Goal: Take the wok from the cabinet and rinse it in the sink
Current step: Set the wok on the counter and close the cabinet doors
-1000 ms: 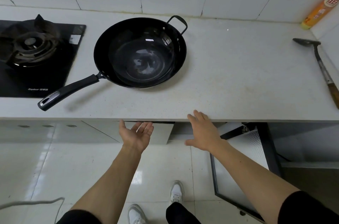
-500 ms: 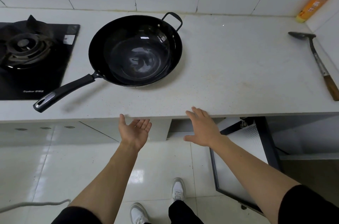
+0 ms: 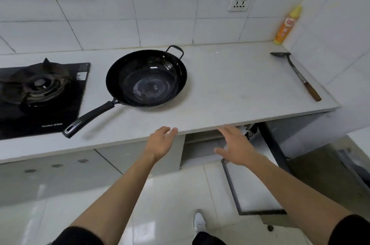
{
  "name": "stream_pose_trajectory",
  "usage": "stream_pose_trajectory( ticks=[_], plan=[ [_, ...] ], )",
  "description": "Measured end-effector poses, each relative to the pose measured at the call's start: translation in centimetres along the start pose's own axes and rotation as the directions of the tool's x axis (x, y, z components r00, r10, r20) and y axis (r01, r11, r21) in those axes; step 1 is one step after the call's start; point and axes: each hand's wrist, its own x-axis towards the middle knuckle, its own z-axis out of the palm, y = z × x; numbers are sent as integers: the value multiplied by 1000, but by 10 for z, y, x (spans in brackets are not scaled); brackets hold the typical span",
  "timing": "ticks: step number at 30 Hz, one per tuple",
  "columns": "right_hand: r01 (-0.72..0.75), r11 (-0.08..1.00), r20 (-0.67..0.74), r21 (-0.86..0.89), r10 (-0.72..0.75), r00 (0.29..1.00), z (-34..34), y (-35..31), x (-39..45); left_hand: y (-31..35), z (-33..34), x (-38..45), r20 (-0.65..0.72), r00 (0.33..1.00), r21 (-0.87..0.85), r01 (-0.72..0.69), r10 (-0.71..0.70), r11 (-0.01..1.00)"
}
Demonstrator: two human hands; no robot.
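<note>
Head view: wok sits on the counter beside the stove, handle overhanging toward the edge; left hand and right hand both slack and empty below it; a careless brush could tip it off.

Both bare forearms reach up from the frame's bottom; left hand and right hand spread loosely, empty.

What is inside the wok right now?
The wok on the counter looks empty: only its dark, glossy bottom with light reflections shows. The near inner wall is hidden behind the rim.
</note>
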Motion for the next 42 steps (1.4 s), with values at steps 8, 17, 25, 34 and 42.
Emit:
stream_pose_trajectory(
  ticks=[8,17,25,34,42],
  plan=[
    [-235,972,-99,4,234,967,-18,42,-102,34,26,-10,120,945,465,-325,305,824],
    [-425,892,-79,151,440,895,-1,118,-150,57,85,-29,251,881,651,-460,401,604],
    [-459,865,30,203,463,886,26,202,-149,93,145,-23,250,909,749,-399,333,529],
    [-603,697,246,388,552,797,50,261,-151,116,192,-23,215,932,767,-346,291,540],
    [-630,607,359,484,519,776,73,285,-148,113,186,-24,171,957,777,-277,235,565]
  ],
)
